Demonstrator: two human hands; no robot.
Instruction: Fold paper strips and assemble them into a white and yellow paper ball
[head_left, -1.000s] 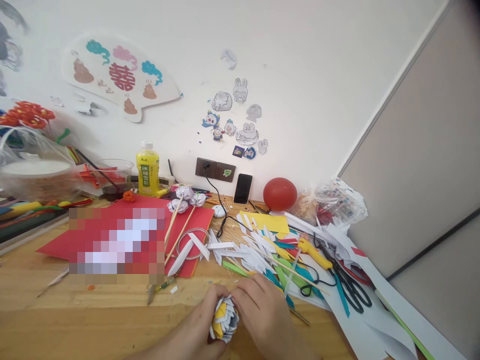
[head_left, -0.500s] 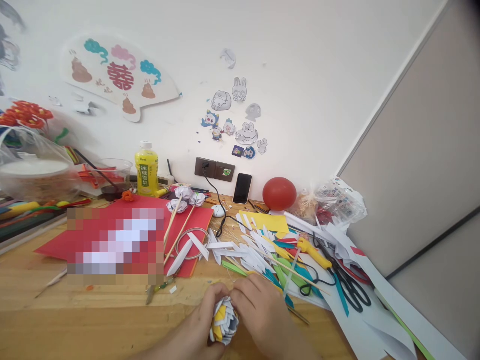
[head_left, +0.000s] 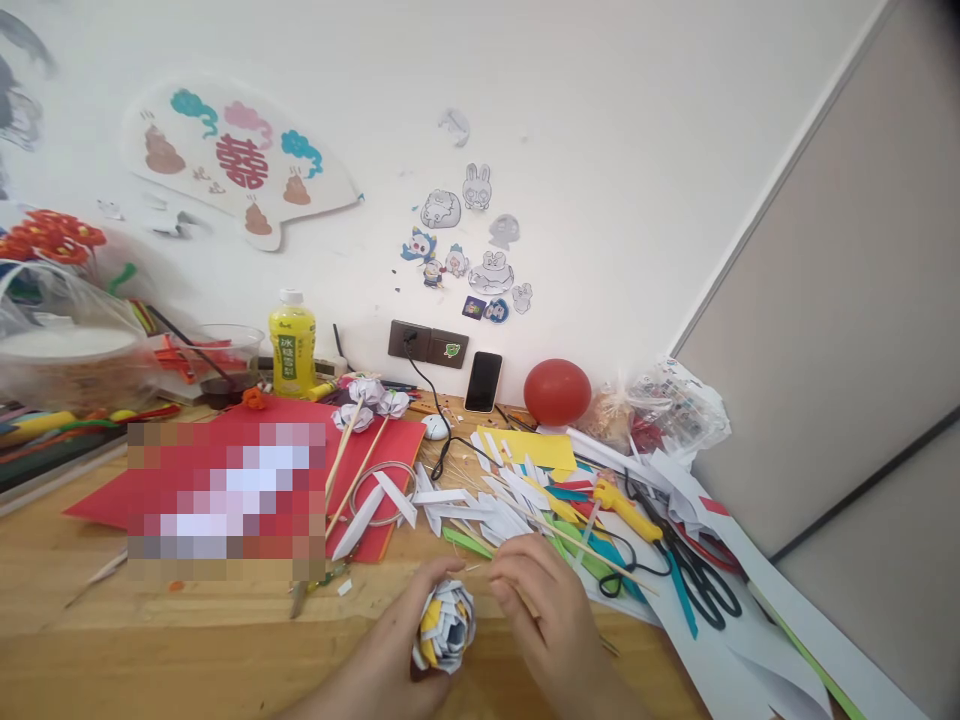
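My left hand (head_left: 409, 625) is closed around the side of a rolled paper piece (head_left: 448, 628) made of overlapping folded white and yellow strips. Its hollow round end faces up toward me. My right hand (head_left: 544, 610) is a little to the right, apart from the piece, with its fingers loosely bent and nothing visible in them. Beyond it lie folded white paper strips (head_left: 480, 515) and green ones (head_left: 465, 541). A yellow glue gun (head_left: 630, 512) rests on the pile to the right.
Black-handled scissors (head_left: 705, 580) lie on white paper sheets at the right. Red paper (head_left: 262, 420) at the left carries white paper flowers (head_left: 364, 395) on sticks. Along the wall stand a yellow bottle (head_left: 292, 345), a phone (head_left: 484, 382) and a red balloon (head_left: 557, 392). A cord hangs from the socket.
My right hand has come off the rolled paper piece and moved slightly right. My left hand keeps hold of the piece, which has shifted slightly up.
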